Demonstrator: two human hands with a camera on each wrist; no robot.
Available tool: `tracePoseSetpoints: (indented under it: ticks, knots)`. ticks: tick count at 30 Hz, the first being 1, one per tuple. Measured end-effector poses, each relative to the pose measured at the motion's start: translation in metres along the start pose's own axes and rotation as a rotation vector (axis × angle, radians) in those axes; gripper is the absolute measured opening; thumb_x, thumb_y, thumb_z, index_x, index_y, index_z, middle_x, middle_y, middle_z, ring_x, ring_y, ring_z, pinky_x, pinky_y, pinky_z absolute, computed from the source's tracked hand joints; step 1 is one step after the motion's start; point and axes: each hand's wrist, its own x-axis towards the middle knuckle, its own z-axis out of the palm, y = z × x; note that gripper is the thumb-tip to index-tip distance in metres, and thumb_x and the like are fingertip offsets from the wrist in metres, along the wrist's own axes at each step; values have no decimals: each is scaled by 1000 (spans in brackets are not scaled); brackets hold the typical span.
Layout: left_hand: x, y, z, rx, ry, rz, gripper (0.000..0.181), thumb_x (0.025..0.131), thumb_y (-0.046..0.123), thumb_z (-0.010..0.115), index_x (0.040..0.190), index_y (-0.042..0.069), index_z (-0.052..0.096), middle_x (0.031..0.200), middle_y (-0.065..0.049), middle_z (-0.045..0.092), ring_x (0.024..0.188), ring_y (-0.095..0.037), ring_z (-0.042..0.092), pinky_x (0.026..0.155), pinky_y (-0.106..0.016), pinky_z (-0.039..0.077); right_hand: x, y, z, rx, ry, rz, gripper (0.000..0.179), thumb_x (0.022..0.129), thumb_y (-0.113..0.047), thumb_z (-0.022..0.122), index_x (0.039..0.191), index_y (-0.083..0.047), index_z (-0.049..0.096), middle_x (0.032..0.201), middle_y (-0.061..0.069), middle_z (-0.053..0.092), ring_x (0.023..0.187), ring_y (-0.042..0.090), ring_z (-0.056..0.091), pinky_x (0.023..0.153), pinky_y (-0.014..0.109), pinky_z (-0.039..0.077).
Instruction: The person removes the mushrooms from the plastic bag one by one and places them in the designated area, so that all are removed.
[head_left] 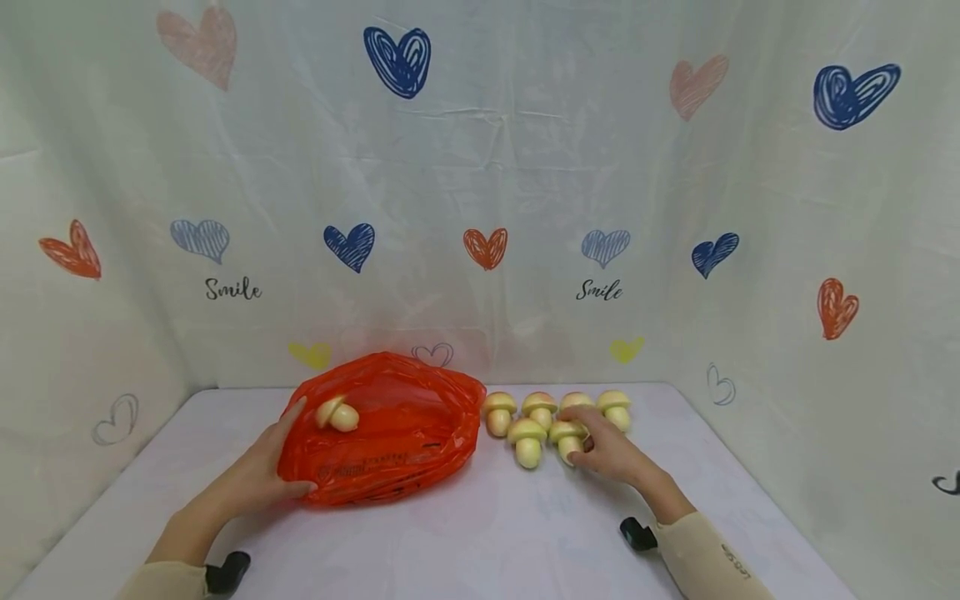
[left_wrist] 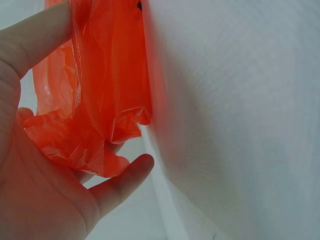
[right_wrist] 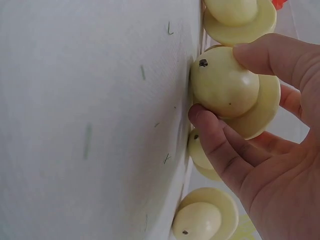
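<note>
A red plastic bag (head_left: 405,408) lies on its side, its mouth spread toward me. My left hand (head_left: 255,475) holds its left edge; in the left wrist view the film (left_wrist: 117,60) runs between thumb and fingers. One pale yellow mushroom (head_left: 343,417) shows inside the bag. To the right, my right hand (head_left: 611,447) grips a mushroom (head_left: 567,435) in the front row. Seen from the right wrist, the thumb and fingers lie around that mushroom's rounded stem (right_wrist: 222,85). Another front mushroom (head_left: 528,450) stands just left of it.
Behind the front pair is a row of several mushrooms, from one beside the bag (head_left: 499,417) to one at the right end (head_left: 616,410). They stand on a white-covered table (head_left: 465,542). A curtain with printed hearts (head_left: 487,167) rises behind and at both sides.
</note>
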Motion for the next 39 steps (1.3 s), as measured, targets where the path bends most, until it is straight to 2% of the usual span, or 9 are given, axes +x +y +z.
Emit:
tracePoseSetpoints:
  ticks: [10,18,26,39]
  knots:
    - [2,-4,2,1,17,21,120,67,34,86,154,14,4,139,-31,31,123,-51,35,88,-66,43,0,-1,1,-13,0,7,59,79,-5,74,133,-5,49,129,10,50,85,17,52,66,24,48]
    - [2,-5,5,-7,19,41,120,67,34,86,153,10,7,138,-32,33,122,-51,36,89,-67,41,-1,-2,0,-42,-4,39,61,80,-6,75,134,-6,47,132,9,48,83,16,52,66,24,48]
    - [1,-4,2,-2,19,28,120,67,33,86,154,12,6,138,-32,33,122,-51,36,89,-68,41,0,-3,2,-42,7,14,63,79,-7,76,135,-3,47,132,12,49,83,16,52,64,23,48]
    - [2,-4,2,-2,13,10,122,66,36,86,154,14,4,140,-31,31,124,-51,34,89,-67,41,-2,-3,-1,-72,-1,25,67,81,-15,76,139,-3,44,138,14,46,82,15,53,67,23,48]
